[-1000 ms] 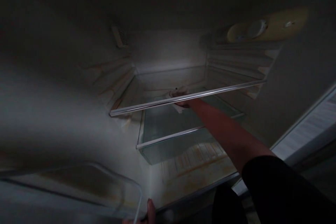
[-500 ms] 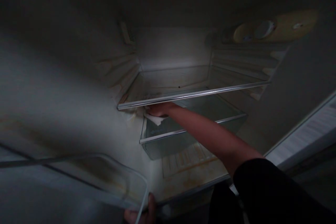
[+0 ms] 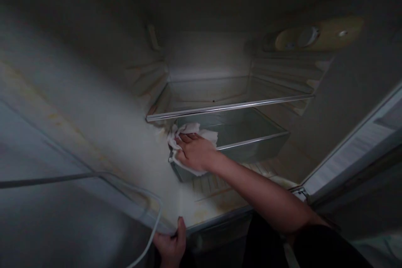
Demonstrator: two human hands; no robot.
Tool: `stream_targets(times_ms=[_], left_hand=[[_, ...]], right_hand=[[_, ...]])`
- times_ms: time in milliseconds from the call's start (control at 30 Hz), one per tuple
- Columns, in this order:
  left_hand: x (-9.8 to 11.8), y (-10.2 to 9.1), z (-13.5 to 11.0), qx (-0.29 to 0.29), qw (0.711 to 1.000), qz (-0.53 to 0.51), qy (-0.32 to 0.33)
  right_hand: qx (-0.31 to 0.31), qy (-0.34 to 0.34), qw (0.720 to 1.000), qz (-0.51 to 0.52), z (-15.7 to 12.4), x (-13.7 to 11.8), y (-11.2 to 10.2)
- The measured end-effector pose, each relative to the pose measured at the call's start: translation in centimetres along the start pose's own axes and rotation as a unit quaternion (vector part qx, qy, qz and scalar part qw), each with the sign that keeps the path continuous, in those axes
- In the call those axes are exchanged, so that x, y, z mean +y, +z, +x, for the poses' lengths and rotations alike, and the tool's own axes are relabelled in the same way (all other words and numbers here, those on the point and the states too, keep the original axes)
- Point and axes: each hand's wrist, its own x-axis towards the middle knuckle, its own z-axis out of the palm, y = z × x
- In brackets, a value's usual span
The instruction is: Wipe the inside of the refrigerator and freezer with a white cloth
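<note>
My right hand presses a crumpled white cloth on the front left corner of the lower glass shelf inside a fridge. Its fingers lie over the cloth, which hides that corner. At the bottom, my left hand grips the fridge's lower front edge, thumb up and the other fingers partly hidden. A pale cable or hose loops in front of the left wall, close to my left hand.
Above the cloth spans an upper glass shelf with a shiny front trim. A yellowed control panel with a dial is on the upper right wall. Brownish stains mark the fridge floor. The door's ribbed edge stands at the right.
My right hand has come forward from under the upper shelf to the lower shelf's front edge, bringing the cloth along. My left hand stays at the bottom edge; the view has shifted slightly.
</note>
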Motion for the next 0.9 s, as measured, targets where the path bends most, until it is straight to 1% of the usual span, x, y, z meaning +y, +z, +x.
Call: stream_targets(times_ms=[100,167,267,367,433,500,567,600,667,733,833,900], left_hand=[[0.3,0.0,0.2,-0.003,1.0,-0.001,0.0],[0.5,0.0,0.3,0.003,1.0,0.007,0.003],[0.8,0.1,0.3,-0.009,1.0,0.007,0.004],[0.7,0.0,0.3,-0.011,1.0,0.001,0.02],[0.1,-0.1,0.3,-0.008,1.0,-0.01,0.025],[-0.7,-0.2,0.4,-0.016,1.0,-0.019,0.018],[-1.4,-0.3,0.5,-0.016,1.0,-0.023,0.011],[-1.6,-0.3,0.5,-0.017,1.0,-0.021,0.01],[-1.5,-0.4,0.5,-0.022,0.999,-0.02,0.014],[-0.8,-0.6,0.5,-0.041,0.999,-0.025,0.01],[0.8,-1.3,0.4,-0.078,0.996,-0.036,-0.019],[1.6,-1.9,0.5,-0.111,0.993,-0.026,-0.034]], right_hand=[[0.055,0.03,0.998,-0.018,-1.0,-1.1,0.8],[0.09,0.026,0.996,-0.016,-2.0,-1.4,1.3],[0.12,-0.03,0.992,0.038,-4.2,-1.1,1.2],[0.124,-0.076,0.981,0.129,-7.6,-1.1,1.0],[0.095,-0.073,0.975,0.188,-10.2,-1.9,1.8],[0.035,-0.051,0.973,0.222,-12.7,-3.2,3.8],[-0.026,-0.019,0.979,0.202,-14.4,-4.6,6.4],[-0.044,-0.004,0.982,0.186,-14.9,-5.2,7.7],[-0.063,0.013,0.985,0.16,-15.0,-6.1,9.6],[-0.074,0.019,0.986,0.146,-14.3,-6.8,10.5],[-0.097,0.018,0.987,0.128,-12.7,-7.3,10.6],[-0.094,0.018,0.987,0.13,-12.2,-7.3,10.4]])
